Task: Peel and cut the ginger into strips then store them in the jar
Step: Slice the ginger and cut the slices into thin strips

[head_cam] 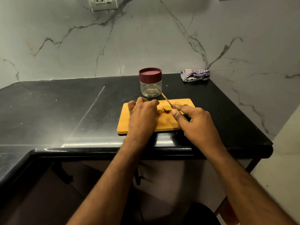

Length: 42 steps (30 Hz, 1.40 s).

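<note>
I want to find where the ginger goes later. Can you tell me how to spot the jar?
Look at the black counter against the marble wall. Just behind the wooden cutting board, past the knife tip, stands the jar. It is the only see-through thing there, short and round, with a dark red lid on top.

wall point(146, 38): grey-veined marble | counter point(56, 103): glossy black | socket point(103, 2): top
</note>
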Tool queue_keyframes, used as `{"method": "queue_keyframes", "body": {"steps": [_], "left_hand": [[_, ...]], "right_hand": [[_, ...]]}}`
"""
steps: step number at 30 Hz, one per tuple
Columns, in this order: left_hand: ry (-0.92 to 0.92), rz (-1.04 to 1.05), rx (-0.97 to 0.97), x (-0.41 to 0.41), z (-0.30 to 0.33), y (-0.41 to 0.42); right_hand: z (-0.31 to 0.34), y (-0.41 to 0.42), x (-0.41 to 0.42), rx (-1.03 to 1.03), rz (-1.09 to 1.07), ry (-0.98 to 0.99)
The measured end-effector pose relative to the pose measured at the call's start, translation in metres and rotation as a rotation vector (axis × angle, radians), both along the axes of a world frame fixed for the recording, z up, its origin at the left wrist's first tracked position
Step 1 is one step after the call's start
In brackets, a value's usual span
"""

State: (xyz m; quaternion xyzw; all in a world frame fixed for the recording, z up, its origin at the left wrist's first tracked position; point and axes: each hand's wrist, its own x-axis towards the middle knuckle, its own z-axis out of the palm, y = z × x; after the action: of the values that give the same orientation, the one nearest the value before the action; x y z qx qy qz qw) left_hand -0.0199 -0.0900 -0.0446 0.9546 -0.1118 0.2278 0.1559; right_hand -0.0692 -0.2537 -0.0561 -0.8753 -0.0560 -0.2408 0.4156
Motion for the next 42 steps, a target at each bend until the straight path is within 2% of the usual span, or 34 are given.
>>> {"method": "queue_keyframes", "body": {"steps": [12,18,24,28,35,42], "left_hand": [[-0.126,-0.058,-0.013,-0.011,-0.004,0.007],[-0.043,-0.106,-0.109,-0.009,-0.004,0.013],[0.044,-0.144,-0.024,-0.005,-0.006,0.013],[0.074,-0.159,-0.047,-0.003,-0.003,0.014],[0.046,-0.176,-0.071,-0.008,-0.003,0.013],[0.012,-0.181,-0.135,-0.017,-0.001,0.016]], "right_hand": [[-0.001,0.001,0.001,0.001,0.0,-0.031],[-0.001,-0.001,0.002,0.017,0.0,-0.039],[-0.003,0.0,0.004,-0.008,0.008,-0.018],[-0.001,0.0,0.003,-0.013,-0.004,-0.04],[0.0,0.002,-0.002,-0.013,-0.025,-0.07],[0.004,0.01,-0.015,-0.117,-0.047,-0.086]]}}
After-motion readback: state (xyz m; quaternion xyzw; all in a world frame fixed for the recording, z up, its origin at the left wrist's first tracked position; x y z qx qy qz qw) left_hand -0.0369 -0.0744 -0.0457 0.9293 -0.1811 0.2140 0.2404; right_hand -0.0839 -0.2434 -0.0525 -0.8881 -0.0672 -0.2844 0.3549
